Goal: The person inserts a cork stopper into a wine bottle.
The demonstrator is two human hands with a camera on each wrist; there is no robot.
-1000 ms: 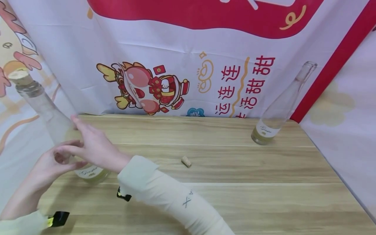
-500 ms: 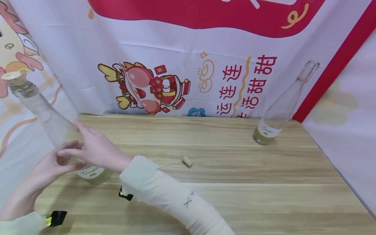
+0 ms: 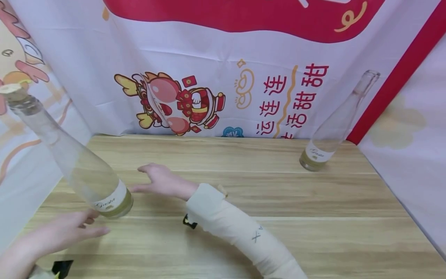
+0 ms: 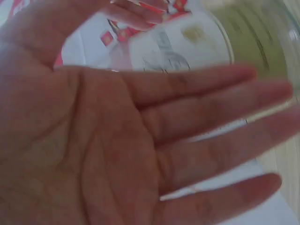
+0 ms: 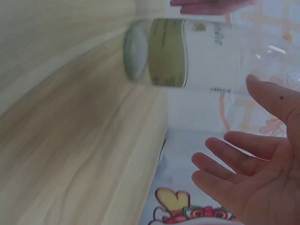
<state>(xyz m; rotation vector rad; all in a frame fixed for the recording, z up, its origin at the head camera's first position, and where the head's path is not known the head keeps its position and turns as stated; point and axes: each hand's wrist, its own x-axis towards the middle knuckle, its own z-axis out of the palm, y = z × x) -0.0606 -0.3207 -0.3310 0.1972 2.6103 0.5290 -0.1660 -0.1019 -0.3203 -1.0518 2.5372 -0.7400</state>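
A clear glass bottle (image 3: 87, 166) with a white label stands on the wooden table at the left. A cork (image 3: 15, 94) sits in its mouth. Low beside the bottle's base, on the near side, my left hand (image 3: 64, 232) has its fingers extended and holds nothing. In the left wrist view that palm (image 4: 93, 140) overlaps the label. To the right of the bottle my right hand (image 3: 163, 181) is spread, thumb apart from the fingers. The right wrist view shows the same hand (image 5: 262, 173) close to the bottle (image 5: 166, 52), its fingers loosely bent around nothing.
A second clear bottle (image 3: 327, 135), without a cork, stands at the back right of the table (image 3: 278, 201). A loose cork (image 3: 222, 190) lies mid-table, partly hidden by my right sleeve (image 3: 237, 228). Printed cloth (image 3: 216, 50) hangs behind the table and along its sides.
Both hands have come off the corked bottle, the right one moving to the right and the left one toward me. The bottle stands by itself now, and my sleeve partly covers the loose cork.
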